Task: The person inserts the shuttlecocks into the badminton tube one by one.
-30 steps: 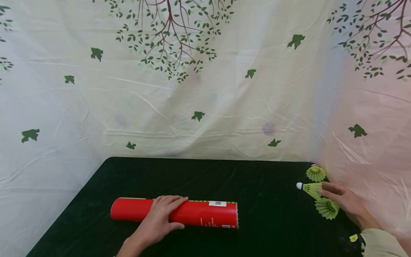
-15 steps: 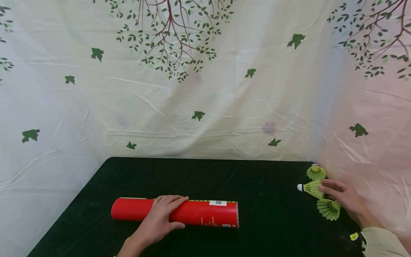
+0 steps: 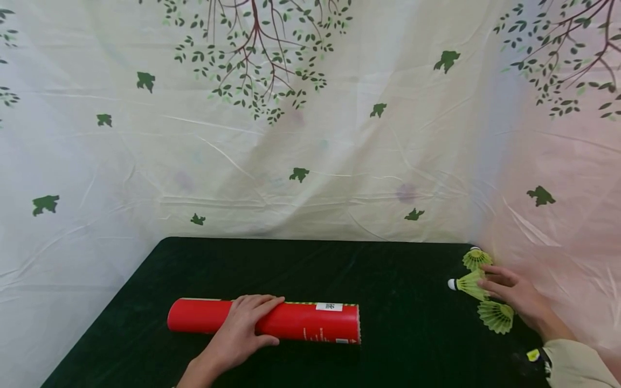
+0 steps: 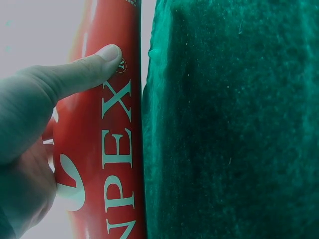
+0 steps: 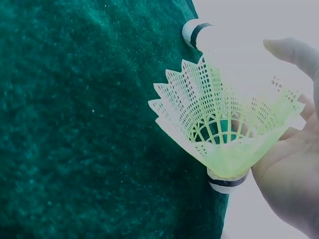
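Note:
A red shuttlecock tube [image 3: 310, 322] lies sideways on the dark green table. My left hand [image 3: 245, 328] grips it around the middle, the thumb [image 4: 87, 72] along its lettered side in the left wrist view. Three yellow-green shuttlecocks lie at the table's right edge. The middle shuttlecock [image 3: 471, 284] points its white cork left, and my right hand [image 3: 516, 299] is at its skirt with loosened fingers. Beyond it is the far shuttlecock [image 3: 476, 260]; the near shuttlecock [image 3: 496, 317] opens toward me. In the right wrist view the thumb [image 5: 291, 52] stands apart from the nearest skirt [image 5: 224, 124]; glare hides part.
Patterned cloth [image 3: 310, 134] hangs behind the table and down both sides. The green table covering [image 3: 402, 302] stretches between the tube and the shuttlecocks. A dark object with a yellow patch [image 3: 533, 355] sits by the right sleeve [image 3: 579, 366].
The right hand's fingers have loosened and spread at the middle shuttlecock, whose cork now sits slightly lower. The near shuttlecock has shifted slightly right and down. The left hand and tube stay put.

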A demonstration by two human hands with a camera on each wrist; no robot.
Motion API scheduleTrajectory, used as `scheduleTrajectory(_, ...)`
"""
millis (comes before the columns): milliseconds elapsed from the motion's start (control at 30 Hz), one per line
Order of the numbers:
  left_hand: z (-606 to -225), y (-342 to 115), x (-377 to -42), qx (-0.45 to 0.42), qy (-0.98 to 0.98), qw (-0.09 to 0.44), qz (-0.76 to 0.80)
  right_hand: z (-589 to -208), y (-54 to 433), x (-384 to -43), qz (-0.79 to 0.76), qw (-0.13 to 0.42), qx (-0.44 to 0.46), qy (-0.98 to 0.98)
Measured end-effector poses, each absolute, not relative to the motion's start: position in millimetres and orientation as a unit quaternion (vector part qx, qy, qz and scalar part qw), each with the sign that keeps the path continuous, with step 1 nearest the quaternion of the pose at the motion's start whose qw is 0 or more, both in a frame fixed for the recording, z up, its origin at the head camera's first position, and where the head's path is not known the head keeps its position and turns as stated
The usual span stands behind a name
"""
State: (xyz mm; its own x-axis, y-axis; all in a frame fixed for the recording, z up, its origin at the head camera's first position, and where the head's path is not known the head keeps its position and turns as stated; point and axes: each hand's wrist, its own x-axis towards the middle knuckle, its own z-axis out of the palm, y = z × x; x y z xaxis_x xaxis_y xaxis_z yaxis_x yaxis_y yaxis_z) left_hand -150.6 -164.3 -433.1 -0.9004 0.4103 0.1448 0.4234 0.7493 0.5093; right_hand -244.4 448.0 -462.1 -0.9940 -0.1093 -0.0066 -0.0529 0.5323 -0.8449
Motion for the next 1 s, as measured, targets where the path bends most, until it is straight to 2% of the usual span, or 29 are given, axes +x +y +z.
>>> scheduleTrajectory(233,-434.1,-164.7,-151.9,-0.223,-0.935,0.012,-0.277,-463.1,448.6,-243.5,-0.483,0.035,-0.049,0.874)
scheduleTrajectory(500,-434.4,-164.7,-153.5,-0.224,-0.935,0.012,-0.274,-456.9,438.9,-240.3,-0.534,0.013,-0.077,0.842)
scheduleTrajectory(1000,-434.1,-162.1,-152.4,-0.219,-0.936,0.018,-0.275,-431.4,356.9,-210.8,-0.539,0.012,-0.094,0.837)
